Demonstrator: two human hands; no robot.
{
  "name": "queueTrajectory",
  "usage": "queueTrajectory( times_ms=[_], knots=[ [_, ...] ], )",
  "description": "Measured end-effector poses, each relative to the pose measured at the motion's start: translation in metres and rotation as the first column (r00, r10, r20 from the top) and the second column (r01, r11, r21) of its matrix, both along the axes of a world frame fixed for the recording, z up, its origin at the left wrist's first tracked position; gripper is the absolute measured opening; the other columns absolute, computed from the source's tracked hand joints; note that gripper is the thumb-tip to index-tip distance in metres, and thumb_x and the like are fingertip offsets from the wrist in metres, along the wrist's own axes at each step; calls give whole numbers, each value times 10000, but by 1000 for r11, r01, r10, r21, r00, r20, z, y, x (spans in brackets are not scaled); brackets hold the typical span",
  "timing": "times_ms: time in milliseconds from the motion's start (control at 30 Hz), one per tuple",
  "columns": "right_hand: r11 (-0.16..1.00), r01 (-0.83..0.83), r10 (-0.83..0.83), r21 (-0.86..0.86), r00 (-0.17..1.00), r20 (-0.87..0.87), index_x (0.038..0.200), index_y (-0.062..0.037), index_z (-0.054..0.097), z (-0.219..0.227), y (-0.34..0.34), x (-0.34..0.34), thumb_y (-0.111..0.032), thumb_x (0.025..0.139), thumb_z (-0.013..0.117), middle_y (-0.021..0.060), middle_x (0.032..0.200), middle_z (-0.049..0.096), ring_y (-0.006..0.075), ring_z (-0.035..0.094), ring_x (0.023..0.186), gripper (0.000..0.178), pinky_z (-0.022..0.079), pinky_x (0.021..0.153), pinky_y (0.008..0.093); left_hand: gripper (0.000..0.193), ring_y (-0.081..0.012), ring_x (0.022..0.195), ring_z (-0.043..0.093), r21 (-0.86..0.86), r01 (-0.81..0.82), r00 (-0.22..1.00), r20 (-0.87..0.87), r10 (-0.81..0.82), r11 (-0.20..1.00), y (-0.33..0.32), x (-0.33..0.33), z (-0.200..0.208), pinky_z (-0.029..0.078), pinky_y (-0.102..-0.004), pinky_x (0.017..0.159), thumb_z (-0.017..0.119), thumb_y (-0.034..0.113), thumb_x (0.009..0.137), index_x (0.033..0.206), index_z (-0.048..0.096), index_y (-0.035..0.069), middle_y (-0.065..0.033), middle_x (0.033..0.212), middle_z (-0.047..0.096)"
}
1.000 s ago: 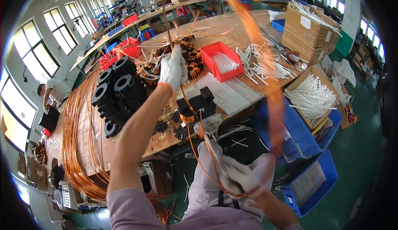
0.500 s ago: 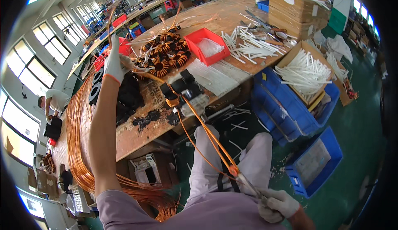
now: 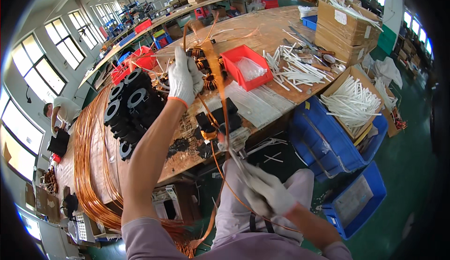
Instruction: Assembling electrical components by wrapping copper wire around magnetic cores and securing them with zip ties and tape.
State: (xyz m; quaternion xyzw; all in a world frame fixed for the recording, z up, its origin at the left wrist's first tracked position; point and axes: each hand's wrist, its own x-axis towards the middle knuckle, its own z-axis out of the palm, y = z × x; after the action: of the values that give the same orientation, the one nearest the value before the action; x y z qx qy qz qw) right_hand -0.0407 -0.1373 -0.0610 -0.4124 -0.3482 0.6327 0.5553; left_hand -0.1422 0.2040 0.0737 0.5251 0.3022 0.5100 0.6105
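Observation:
My left hand (image 3: 183,75), in a white glove, is closed around a copper wire (image 3: 184,37) above the table's near side; the wire's end bends up past the fingers. My gloved right hand (image 3: 265,188) grips a slim metal hook tool (image 3: 237,158) over my knees, its tip beside the clamped piece. That piece is a small orange copper-wound coil (image 3: 209,134) in a black fixture (image 3: 227,112) at the table edge. A motion-blurred orange strand (image 3: 218,75) rises above the tool. A thinner wire hangs from the coil across my lap.
Finished ring coils (image 3: 209,81) lie beyond my left hand, near a red bin (image 3: 247,67). Black ring cores (image 3: 136,99) are stacked left of it, beside a long copper wire bundle (image 3: 86,161). White tubes (image 3: 300,67) lie at right; blue crates (image 3: 323,140) stand below.
My right hand has moved up and left with the hook tool, from beside my lap to near the coil. My left hand has shifted right and slightly nearer, still gripping wire. The view has turned slightly.

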Motion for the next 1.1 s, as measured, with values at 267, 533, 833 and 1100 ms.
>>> queueTrajectory(
  times_ms=[267, 533, 833, 1100],
  knots=[
    [983, 37, -72, 179, 979, 192, 1610, -73, 482, -20, 34, 25, -249, 1167, 494, -5, 759, 536, 82, 427, 508, 476, 328, 448, 255, 560, -127, 478, 464, 133, -105, 877, -455, 155, 986, 43, 41, -96, 332, -317, 449, 720, 600, 1011, 797, 591, 99, 24, 634, 462],
    [967, -60, 87, -248, 991, 100, 1588, -30, 540, 11, -198, 45, -267, 1156, 510, 22, 851, 645, 85, 579, 705, 493, 481, 634, 242, 720, -231, 657, 622, 407, -337, 780, -384, 494, 849, 20, -77, 25, 536, -451, 665, 727, 711, 945, 765, 586, 28, -80, 713, 562],
    [820, -539, 565, 190, 816, -122, 1627, -21, 469, -55, -132, 59, -233, 1148, 533, 63, 958, 688, 121, 631, 726, 528, 527, 667, 267, 466, -191, 561, 595, 639, 352, 910, -406, -89, 683, -91, -8, -14, 468, -367, 524, 790, 408, 978, 702, 589, 91, -49, 612, 539],
    [1000, -8, 6, -6, 961, -276, 1623, -53, 490, 7, 100, 3, -219, 1156, 522, 6, 879, 656, 49, 576, 696, 496, 458, 628, 210, 617, -157, 395, 359, -186, 30, 999, -21, -35, 982, 31, 30, -83, 254, -345, 382, 607, 620, 1069, 697, 464, 148, 16, 542, 396]
  ],
)
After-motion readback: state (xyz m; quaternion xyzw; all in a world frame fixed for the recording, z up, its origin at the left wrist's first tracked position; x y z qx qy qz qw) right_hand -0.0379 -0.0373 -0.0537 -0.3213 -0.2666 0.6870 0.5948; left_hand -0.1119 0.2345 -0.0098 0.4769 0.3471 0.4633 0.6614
